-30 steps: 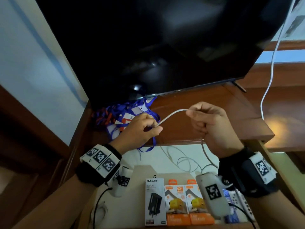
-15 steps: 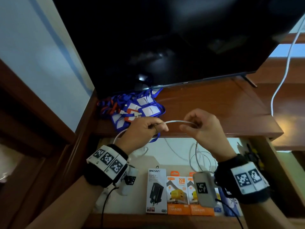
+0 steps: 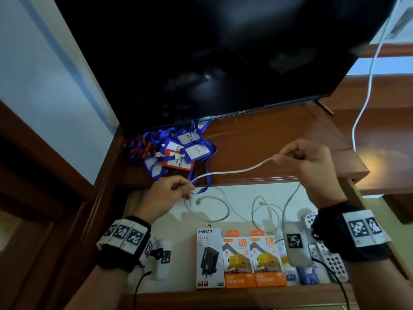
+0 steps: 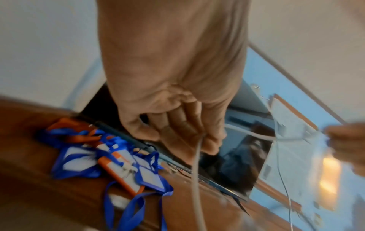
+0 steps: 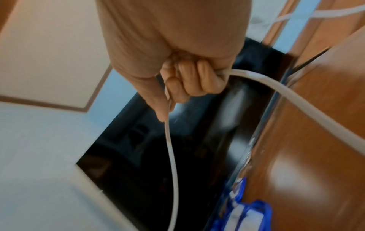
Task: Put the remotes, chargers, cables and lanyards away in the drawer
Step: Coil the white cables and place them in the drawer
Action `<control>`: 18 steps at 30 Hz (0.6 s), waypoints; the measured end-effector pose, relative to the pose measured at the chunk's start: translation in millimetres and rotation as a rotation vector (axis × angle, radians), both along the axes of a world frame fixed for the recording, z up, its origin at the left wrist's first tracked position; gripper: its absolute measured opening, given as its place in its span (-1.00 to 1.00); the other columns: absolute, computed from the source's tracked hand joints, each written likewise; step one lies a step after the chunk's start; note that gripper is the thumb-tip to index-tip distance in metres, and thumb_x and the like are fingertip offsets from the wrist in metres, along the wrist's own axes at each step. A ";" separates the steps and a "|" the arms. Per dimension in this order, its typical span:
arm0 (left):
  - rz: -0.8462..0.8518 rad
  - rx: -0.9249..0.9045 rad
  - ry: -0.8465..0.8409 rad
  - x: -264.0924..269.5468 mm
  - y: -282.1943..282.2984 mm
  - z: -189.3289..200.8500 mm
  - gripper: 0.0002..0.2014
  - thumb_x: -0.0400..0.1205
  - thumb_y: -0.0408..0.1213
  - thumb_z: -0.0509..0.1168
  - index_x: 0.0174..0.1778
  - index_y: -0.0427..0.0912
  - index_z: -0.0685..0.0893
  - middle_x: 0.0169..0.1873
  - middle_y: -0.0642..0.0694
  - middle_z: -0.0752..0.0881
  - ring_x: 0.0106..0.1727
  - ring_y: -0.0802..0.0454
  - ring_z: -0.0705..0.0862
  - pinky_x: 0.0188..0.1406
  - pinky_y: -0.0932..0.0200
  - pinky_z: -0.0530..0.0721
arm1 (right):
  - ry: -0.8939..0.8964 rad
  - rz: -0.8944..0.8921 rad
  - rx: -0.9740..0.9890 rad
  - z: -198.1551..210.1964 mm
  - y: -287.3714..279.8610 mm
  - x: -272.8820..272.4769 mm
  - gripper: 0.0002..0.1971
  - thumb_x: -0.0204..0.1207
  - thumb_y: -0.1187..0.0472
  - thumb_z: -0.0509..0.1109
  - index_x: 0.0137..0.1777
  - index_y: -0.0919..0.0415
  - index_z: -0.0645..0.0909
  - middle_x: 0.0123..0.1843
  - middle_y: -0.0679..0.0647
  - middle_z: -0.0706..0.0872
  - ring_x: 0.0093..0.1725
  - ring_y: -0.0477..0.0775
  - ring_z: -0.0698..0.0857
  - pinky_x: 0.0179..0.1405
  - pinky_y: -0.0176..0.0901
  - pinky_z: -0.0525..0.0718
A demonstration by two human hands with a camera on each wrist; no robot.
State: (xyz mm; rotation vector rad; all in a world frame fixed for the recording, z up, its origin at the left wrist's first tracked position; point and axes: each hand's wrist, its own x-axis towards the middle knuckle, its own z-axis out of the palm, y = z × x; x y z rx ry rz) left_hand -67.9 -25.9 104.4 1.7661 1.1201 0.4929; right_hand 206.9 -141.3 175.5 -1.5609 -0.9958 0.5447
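Note:
A white cable (image 3: 232, 172) (image 4: 196, 168) (image 5: 171, 150) stretches between both hands above the front edge of the wooden top. My left hand (image 3: 172, 189) (image 4: 189, 137) pinches one end low at the left; my right hand (image 3: 297, 157) (image 5: 189, 84) grips it higher at the right, and the rest hangs into the open drawer (image 3: 156, 224). Blue and orange lanyards (image 3: 176, 151) (image 4: 110, 161) (image 5: 245, 215) with badge holders lie piled on the top under the TV. In the drawer lie loose white cables (image 3: 214, 209), boxed chargers (image 3: 240, 258) and white remotes (image 3: 330, 262).
A large black TV (image 3: 212, 59) stands on the wooden top (image 3: 279, 135), close behind the hands. Another white cable (image 3: 366, 90) hangs down at the right. A wall and a dark wooden frame close off the left side.
The hands have drawn apart, the right one rising to the right and the left one dropping to the left. The cable between them now spans a longer length.

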 end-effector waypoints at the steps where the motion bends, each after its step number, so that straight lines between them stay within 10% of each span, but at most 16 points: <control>1: 0.006 -0.036 -0.042 -0.6 -3.0 -0.1 -0.88 0.63 -0.32 0.34 -0.23 -0.12 0.71 -0.45 -0.02 0.75 -0.33 0.19 0.69 -0.17 0.38 0.60 | -0.038 -0.038 -0.041 -4.5 -0.9 3.8 -0.87 0.33 0.40 0.58 -0.27 0.32 0.66 -0.47 0.05 0.62 -0.47 -0.04 0.50 -0.43 -0.24 0.49; 10: 0.005 0.000 -0.187 33.2 -23.4 21.2 -0.87 0.66 -0.28 0.27 -0.15 -0.09 0.71 -0.54 0.00 0.60 -0.43 0.14 0.56 -0.20 0.08 0.56 | -0.498 0.326 -0.157 -34.0 12.7 -61.7 -0.37 0.26 0.17 0.63 0.37 0.11 0.57 0.34 0.02 0.64 0.33 0.01 0.59 0.38 -0.08 0.50; 18: -0.062 -0.004 -0.191 19.7 -27.0 19.3 -0.85 0.58 -0.23 0.41 -0.30 -0.14 0.77 -0.49 -0.02 0.67 -0.48 0.20 0.53 -0.40 0.36 0.53 | -0.155 0.222 -0.154 -32.7 15.7 -60.7 -0.87 0.38 0.35 0.54 -0.33 0.18 0.68 -0.52 -0.09 0.58 -0.48 -0.13 0.47 -0.41 -0.21 0.43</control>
